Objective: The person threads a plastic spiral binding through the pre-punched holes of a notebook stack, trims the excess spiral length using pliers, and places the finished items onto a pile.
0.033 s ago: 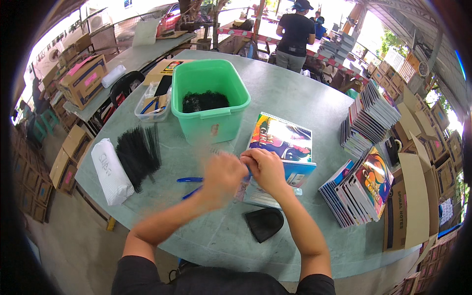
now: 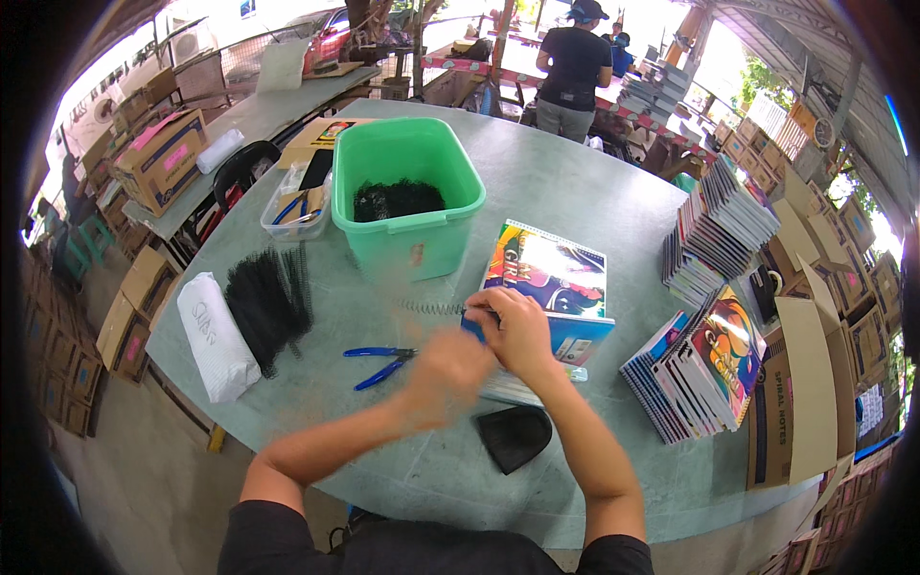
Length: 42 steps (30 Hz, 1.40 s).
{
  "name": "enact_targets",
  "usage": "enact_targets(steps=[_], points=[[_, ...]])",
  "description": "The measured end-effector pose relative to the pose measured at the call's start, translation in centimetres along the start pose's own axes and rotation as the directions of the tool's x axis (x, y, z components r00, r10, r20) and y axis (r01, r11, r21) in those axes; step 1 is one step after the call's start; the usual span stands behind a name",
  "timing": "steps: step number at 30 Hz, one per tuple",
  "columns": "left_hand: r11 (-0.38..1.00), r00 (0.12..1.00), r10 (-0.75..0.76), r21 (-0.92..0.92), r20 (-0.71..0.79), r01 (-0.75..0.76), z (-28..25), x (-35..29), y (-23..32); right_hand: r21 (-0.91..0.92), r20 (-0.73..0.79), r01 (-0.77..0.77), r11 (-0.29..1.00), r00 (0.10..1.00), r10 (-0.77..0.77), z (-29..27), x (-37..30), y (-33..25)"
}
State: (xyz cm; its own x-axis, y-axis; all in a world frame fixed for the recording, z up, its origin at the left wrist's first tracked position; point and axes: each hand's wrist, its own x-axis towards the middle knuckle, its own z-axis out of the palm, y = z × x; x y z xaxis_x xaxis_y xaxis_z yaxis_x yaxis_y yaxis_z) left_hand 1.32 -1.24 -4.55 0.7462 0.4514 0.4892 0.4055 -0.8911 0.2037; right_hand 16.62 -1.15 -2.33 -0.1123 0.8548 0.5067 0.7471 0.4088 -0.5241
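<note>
My right hand (image 2: 517,331) is closed at the left end of a blue notebook (image 2: 583,333), its fingers pinched at the edge. From there a dark spiral wire coil (image 2: 431,309) sticks out to the left. My left hand (image 2: 450,369), smeared by motion, hovers just below the coil; its fingers cannot be made out. Blue-handled pliers (image 2: 376,364) lie on the table left of it. Behind the blue notebook is another spiral notebook (image 2: 551,268) with a colourful cover. Under my hands lies a stack with pale edges (image 2: 517,388), partly hidden.
A green tub (image 2: 407,235) holds black coils; loose black coils (image 2: 268,302) lie by a white wrapped roll (image 2: 216,335). A clear box (image 2: 297,225) holds tools. Notebook stacks (image 2: 719,230) and an open carton (image 2: 805,393) stand right. A black pouch (image 2: 517,439) lies near. Another person (image 2: 575,72) stands beyond.
My left hand has moved down toward me, uncovering the coil and more of the pliers. My right hand stays at the notebook's edge.
</note>
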Motion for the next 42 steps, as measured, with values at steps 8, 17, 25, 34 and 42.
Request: enact_targets(steps=[8, 17, 25, 34, 42], points=[[0.918, 0.944, -0.121, -0.326, 0.308, 0.224, 3.7, -1.9, 2.6, -0.321, -0.082, -0.113, 0.940, 0.992, 0.091, -4.6, -3.2, 1.7], [0.964, 0.896, -0.255, -0.165, -0.363, 0.208, -4.1, -0.8, -1.4, -0.281, -0.117, -0.156, 0.947, 0.985, 0.128, -4.5, -4.5, 1.3], [0.978, 0.805, -0.206, -0.144, -0.556, 0.150, -5.2, 1.1, -1.8, -0.315, -0.213, -0.108, 0.943, 0.976, 0.040, -3.6, -5.2, 1.0], [0.939, 0.670, -0.333, -0.302, -0.664, 0.168, -6.0, 1.9, -1.7, -0.315, -0.219, -0.079, 0.946, 0.976, 0.008, -3.6, -5.2, 0.2], [0.982, 0.829, -0.134, -0.183, -0.544, 0.039, -5.3, 3.4, -1.5, -0.315, -0.239, -0.095, 0.944, 0.971, 0.018, -3.0, -5.7, 0.9]])
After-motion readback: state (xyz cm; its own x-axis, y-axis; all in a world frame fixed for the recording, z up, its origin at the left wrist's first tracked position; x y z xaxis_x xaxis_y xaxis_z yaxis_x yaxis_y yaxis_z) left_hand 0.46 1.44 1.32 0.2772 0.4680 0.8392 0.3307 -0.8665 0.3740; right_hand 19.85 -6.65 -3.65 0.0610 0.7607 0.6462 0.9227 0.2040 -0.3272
